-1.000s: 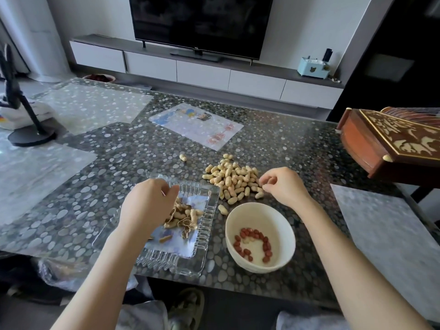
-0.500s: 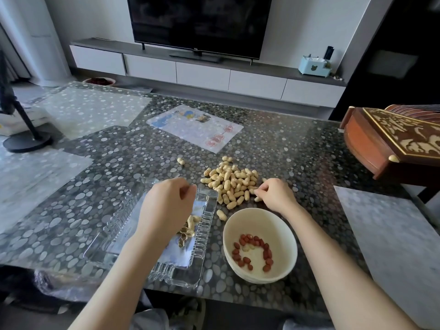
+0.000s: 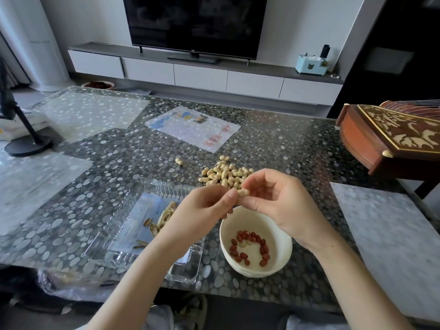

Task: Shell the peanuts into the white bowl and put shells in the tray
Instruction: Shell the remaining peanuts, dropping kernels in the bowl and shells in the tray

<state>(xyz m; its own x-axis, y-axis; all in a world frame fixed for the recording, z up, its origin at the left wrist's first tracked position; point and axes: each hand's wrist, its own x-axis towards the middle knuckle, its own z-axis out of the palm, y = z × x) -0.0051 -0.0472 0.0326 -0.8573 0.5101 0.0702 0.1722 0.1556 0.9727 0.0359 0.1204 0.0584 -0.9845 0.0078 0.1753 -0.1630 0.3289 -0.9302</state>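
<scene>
Tray left of bowl; peanut pile behind both.

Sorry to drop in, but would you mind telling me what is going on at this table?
A person is shelling peanuts. The left hand and right hand pinch one peanut between them, near the far rim of the white bowl, which holds red kernels. Empty shells lie in the glass tray to its left, and a pile of unshelled peanuts waits on the table beyond the hands.

Dark television, white low cabinet, pebble-patterned table
</scene>
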